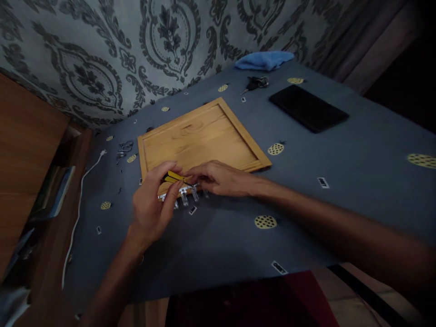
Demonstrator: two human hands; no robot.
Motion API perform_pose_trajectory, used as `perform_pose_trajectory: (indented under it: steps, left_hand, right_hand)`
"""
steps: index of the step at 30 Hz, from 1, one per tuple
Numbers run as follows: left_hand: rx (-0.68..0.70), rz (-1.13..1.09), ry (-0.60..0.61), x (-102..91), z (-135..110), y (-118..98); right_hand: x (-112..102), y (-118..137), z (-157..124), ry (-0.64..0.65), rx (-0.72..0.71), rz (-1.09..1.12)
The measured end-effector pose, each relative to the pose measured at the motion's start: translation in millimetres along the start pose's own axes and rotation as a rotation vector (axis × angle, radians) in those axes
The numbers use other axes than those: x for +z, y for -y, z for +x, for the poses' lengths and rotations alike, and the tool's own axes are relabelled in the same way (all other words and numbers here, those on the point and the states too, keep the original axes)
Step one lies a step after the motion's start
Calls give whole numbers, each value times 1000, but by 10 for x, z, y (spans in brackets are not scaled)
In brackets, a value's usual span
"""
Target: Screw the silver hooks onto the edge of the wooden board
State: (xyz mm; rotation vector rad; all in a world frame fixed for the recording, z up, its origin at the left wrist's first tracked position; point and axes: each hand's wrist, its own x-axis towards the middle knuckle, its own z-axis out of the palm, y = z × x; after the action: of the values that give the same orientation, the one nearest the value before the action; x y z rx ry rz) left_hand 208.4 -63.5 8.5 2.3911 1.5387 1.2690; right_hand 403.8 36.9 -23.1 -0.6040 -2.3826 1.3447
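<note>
My left hand (153,204) is curled around a small yellow and black tool (174,177), its fingers pinched on it. My right hand (221,178) lies beside it with fingers pressed together at the tool's tip. Both hands meet at the near edge of a shallow wooden tray (204,136). Just under the fingers sits a row of small clear plastic pieces (185,197) on the grey cloth. What the right fingers pinch is hidden.
A dark flat tablet (308,108) lies at the back right, a blue cloth (264,60) and keys (256,83) by the patterned wall. A white cable (80,195) runs down the left edge, near a wooden shelf (30,154).
</note>
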Motion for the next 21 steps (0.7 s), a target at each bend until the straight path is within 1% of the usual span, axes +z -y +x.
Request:
perform_pose_trajectory:
  steps: [4,8,14,17,21]
  left_hand:
    - [-2,-4,9,-4,36,-10]
    - [7,19,6,-4,47,6]
    - [20,102,-35,-1,39,20]
    - [-1,44,-14,-5,49,-4]
    - [-74,-81,40,-29,77,-35]
  right_hand:
    - [10,-11,2,-26,2,-38]
    - [14,-8,-1,-18,0,-10]
    - [17,-10,3,-8,-8,1]
    - [13,-5,2,-12,-8,-15]
    - [-1,20,-4,-13,-17,-56]
